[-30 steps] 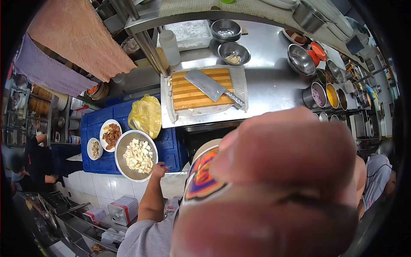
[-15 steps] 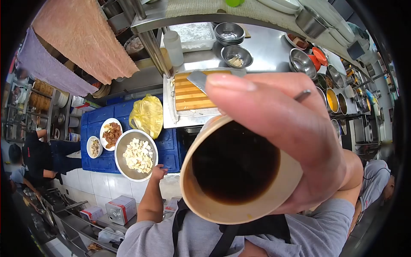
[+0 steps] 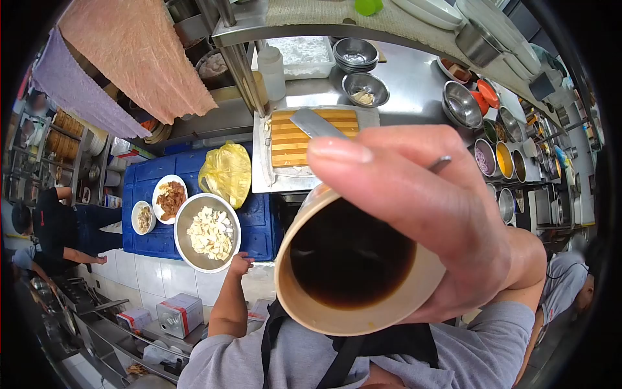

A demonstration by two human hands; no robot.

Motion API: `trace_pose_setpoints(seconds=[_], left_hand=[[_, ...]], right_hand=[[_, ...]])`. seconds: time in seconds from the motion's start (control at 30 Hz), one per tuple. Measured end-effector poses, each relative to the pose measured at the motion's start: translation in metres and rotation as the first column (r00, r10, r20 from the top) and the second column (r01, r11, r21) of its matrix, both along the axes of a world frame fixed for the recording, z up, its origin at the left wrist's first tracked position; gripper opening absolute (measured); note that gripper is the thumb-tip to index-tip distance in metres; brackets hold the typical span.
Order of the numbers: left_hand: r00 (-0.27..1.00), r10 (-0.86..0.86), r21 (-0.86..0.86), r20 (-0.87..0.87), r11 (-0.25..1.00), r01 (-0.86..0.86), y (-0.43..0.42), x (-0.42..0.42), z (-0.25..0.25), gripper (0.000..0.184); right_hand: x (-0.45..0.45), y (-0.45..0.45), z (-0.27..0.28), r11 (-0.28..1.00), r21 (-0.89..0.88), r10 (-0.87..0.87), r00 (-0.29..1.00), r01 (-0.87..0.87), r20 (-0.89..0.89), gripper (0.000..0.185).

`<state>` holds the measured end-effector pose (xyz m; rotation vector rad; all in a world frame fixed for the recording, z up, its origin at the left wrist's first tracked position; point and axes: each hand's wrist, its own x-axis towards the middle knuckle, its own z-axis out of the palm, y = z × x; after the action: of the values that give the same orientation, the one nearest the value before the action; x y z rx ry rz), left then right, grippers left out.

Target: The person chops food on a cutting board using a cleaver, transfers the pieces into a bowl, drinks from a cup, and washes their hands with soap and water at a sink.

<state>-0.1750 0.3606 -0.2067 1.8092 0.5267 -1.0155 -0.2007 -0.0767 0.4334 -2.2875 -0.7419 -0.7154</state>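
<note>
Close to the camera, my right hand [image 3: 427, 214] is wrapped round a cup [image 3: 295, 285] of dark brown liquid, its mouth tilted toward the camera. A thin metal handle end sticks out between the fingers. At the rim of a metal bowl [image 3: 183, 236] of chopped pale pieces [image 3: 210, 233] is my left hand [image 3: 240, 264]; whether its fingers grip the rim is too small to tell. The bowl rests on the blue lid [image 3: 152, 249], beside a plate of brown meat [image 3: 172, 200] and a small white bowl [image 3: 143, 218]. A yellow plastic bag [image 3: 225, 175] lies behind it.
On the steel counter lie a striped cutting board [image 3: 287, 146] and a cleaver [image 3: 313, 123], partly hidden by my right hand. Metal bowls [image 3: 365, 89] and a squeeze bottle [image 3: 271, 71] stand behind. One person [image 3: 55, 223] is at the left, another [image 3: 565, 285] at the right.
The cup has come away from the camera and tipped, so its dark liquid now shows. My left hand has stayed at the bowl. The person at the left has stretched out an arm.
</note>
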Motion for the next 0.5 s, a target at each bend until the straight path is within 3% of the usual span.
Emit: trace_pose_setpoints(seconds=[0.13, 0.3, 0.37, 0.43, 0.5], left_hand=[[0.998, -0.029, -0.008, 0.049, 1.000, 0.030, 0.007, -0.002, -0.021, 0.060], [0.982, -0.088, 0.029, 0.166, 0.996, 0.084, 0.005, -0.002, -0.016, 0.053], [0.946, -0.234, 0.182, 0.224, 0.964, 0.195, -0.003, -0.001, 0.009, 0.044], [0.939, -0.246, 0.221, 0.239, 0.956, 0.194, -0.001, 0.000, 0.007, 0.042], [0.882, -0.365, 0.348, 0.297, 0.902, 0.256, -0.001, -0.001, 0.004, 0.044]], right_hand=[[0.005, -0.001, -0.010, 0.983, 0.097, 0.142, 0.978, -0.158, 0.153, 0.069], [-0.002, 0.001, 0.006, 0.973, 0.079, 0.226, 0.969, -0.218, -0.104, 0.078], [-0.002, -0.003, 0.005, 0.971, 0.034, 0.240, 0.960, -0.237, -0.145, 0.082], [0.000, -0.005, 0.003, 0.968, -0.005, 0.245, 0.957, -0.249, -0.152, 0.085], [0.002, -0.006, 0.002, 0.968, -0.024, 0.245, 0.957, -0.251, -0.156, 0.085]])
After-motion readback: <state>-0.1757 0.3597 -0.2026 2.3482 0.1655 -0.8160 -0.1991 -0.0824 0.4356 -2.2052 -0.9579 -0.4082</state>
